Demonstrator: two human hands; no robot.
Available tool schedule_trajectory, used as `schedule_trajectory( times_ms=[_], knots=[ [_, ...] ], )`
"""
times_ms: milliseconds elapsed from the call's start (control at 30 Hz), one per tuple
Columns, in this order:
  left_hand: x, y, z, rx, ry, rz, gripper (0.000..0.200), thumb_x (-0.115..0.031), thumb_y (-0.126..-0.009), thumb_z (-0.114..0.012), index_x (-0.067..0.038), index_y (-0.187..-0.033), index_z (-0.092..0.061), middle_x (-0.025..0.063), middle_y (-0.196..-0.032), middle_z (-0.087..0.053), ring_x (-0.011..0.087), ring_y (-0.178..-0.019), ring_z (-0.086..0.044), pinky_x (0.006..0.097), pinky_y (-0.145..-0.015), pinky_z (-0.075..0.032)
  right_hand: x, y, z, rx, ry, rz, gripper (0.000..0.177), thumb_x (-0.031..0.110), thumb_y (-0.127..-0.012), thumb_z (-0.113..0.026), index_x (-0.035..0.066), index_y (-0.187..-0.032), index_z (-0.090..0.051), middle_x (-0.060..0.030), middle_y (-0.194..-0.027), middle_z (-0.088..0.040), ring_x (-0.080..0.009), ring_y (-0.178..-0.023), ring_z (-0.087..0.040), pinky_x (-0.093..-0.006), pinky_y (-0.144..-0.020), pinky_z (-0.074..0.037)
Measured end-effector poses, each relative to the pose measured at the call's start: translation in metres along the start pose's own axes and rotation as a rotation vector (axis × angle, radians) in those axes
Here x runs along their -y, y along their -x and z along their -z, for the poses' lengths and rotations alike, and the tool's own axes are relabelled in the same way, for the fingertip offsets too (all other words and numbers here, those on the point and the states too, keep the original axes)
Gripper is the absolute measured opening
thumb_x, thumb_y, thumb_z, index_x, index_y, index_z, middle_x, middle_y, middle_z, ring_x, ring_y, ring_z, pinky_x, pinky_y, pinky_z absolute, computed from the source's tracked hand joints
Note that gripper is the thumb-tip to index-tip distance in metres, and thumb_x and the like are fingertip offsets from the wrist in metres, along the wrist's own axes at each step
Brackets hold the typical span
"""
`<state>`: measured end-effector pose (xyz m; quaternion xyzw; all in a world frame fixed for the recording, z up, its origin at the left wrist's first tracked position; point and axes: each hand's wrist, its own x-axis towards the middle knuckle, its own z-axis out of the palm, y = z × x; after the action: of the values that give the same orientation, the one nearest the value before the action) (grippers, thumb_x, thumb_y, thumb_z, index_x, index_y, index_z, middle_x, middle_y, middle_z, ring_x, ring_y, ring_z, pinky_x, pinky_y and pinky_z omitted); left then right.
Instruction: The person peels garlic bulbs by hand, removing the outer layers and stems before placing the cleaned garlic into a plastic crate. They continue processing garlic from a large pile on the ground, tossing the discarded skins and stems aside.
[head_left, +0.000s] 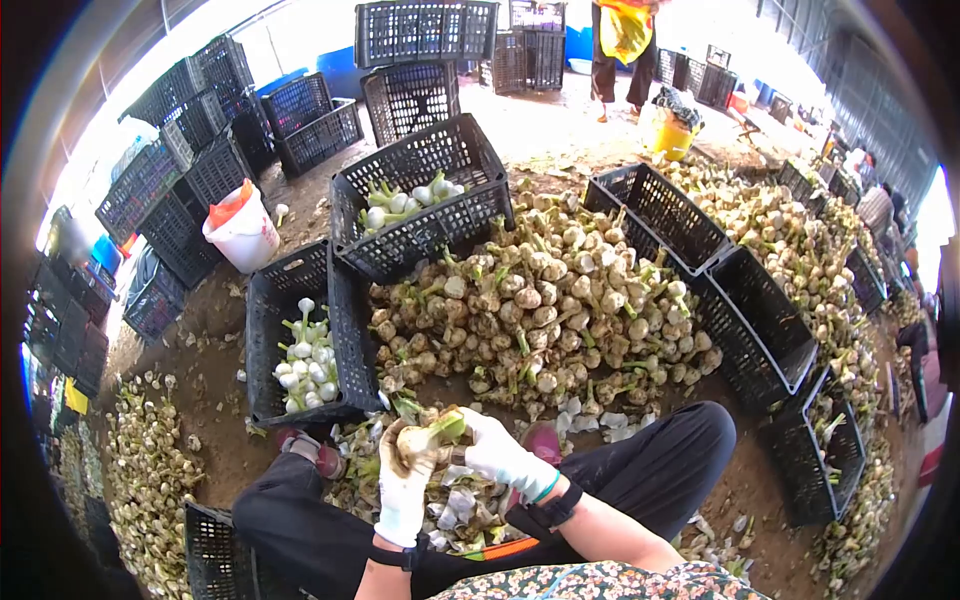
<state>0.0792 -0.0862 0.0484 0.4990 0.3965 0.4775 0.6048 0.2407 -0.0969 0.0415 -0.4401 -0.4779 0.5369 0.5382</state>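
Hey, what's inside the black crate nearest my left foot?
The black crate holds white garlic bulbs, some with green stems, heaped toward its near end. The upper bulbs cover whatever lies beneath them, so the crate's bottom there can't be seen.

Both hands wear white gloves and nearly meet. The left hand (404, 478) is upright, its soiled fingers curled, with the left forearm (384, 580) rising steeply beneath it. The right hand (500, 452) angles in beside it, knuckles up and fingers bent toward the left. Below the right hand, its bare forearm (622, 538) slants away; dark bands circle both wrists.
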Motion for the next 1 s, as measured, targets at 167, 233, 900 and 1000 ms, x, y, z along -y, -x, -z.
schedule_trajectory(
  times_ms=[167,233,900,1000],
  knots=[
    [-0.02,-0.001,0.016,0.151,0.479,0.368,0.051,-0.021,-0.094,-0.065,-0.002,-0.136,-0.042,0.0108,-0.119,-0.057,0.0183,-0.097,-0.063,0.0329,-0.081,-0.057,0.002,0.007,0.007,-0.009,-0.104,-0.101,0.042,-0.011,-0.074,-0.051,0.0,-0.111,-0.067,0.0009,-0.094,-0.068,-0.0045,-0.084,-0.056,-0.0223,-0.076,-0.05],
    [-0.014,-0.001,0.012,0.098,0.358,0.322,0.05,-0.018,-0.094,-0.065,-0.002,-0.136,-0.043,0.0107,-0.118,-0.058,0.0179,-0.098,-0.063,0.0318,-0.082,-0.056,0.011,0.007,0.005,-0.031,-0.018,-0.18,0.042,-0.011,-0.075,-0.051,0.0,-0.112,-0.067,0.0005,-0.093,-0.069,-0.0051,-0.084,-0.057,-0.0228,-0.076,-0.05],
    [-0.01,0.0,0.034,0.149,-0.114,0.094,0.075,-0.006,-0.083,-0.073,-0.001,-0.146,-0.033,0.0086,-0.133,-0.05,0.0164,-0.115,-0.053,0.027,-0.09,-0.05,0.04,-0.007,-0.009,0.076,0.608,0.201,0.031,0.01,-0.08,-0.07,0.001,-0.11,-0.068,-0.018,-0.112,-0.065,-0.0316,-0.104,-0.064,-0.0359,-0.09,-0.051],
    [0.001,-0.002,0.041,0.14,-0.48,-0.074,0.088,-0.002,-0.066,-0.08,-0.002,-0.143,-0.037,0.014,-0.132,-0.048,0.0253,-0.123,-0.05,0.0347,-0.104,-0.042,0.048,-0.013,-0.013,0.124,0.825,0.386,0.023,0.009,-0.076,-0.069,0.002,-0.098,-0.071,-0.016,-0.098,-0.066,-0.0358,-0.091,-0.064,-0.0394,-0.079,-0.053]
  ],
)
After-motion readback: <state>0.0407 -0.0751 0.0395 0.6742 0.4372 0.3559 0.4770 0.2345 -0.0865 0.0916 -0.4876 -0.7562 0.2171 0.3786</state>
